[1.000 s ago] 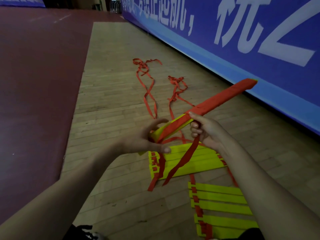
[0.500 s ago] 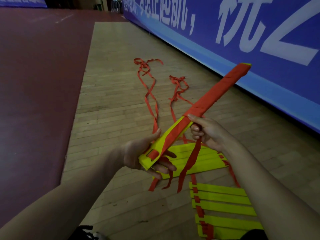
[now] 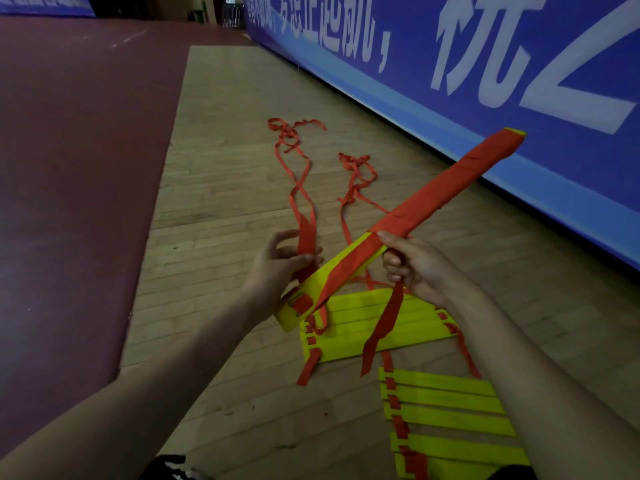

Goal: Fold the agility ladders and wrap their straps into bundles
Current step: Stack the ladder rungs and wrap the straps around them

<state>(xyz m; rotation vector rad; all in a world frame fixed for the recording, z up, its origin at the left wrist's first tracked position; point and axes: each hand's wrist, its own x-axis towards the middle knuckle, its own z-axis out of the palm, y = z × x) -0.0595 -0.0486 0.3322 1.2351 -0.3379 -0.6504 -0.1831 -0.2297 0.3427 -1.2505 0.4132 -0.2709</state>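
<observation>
Hands mid-wrap: right hand [image 3: 414,268] gripping stiff, light ladder bundle [image 3: 433,202] at midlength above floor; left hand [image 3: 280,268] pinching limp red strap [image 3: 306,233]. Best held near wrapped edge.

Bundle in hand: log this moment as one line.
right hand: holds bundle mid-length | left hand: grips strap | wrap: partial | other ladders: on floor

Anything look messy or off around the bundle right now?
The bundle is only partly wrapped: red covers its far end, while yellow rungs still show at the near end by the left hand. A loose strap tail dangles below the right hand, and two straps trail tangled across the floor.
</observation>
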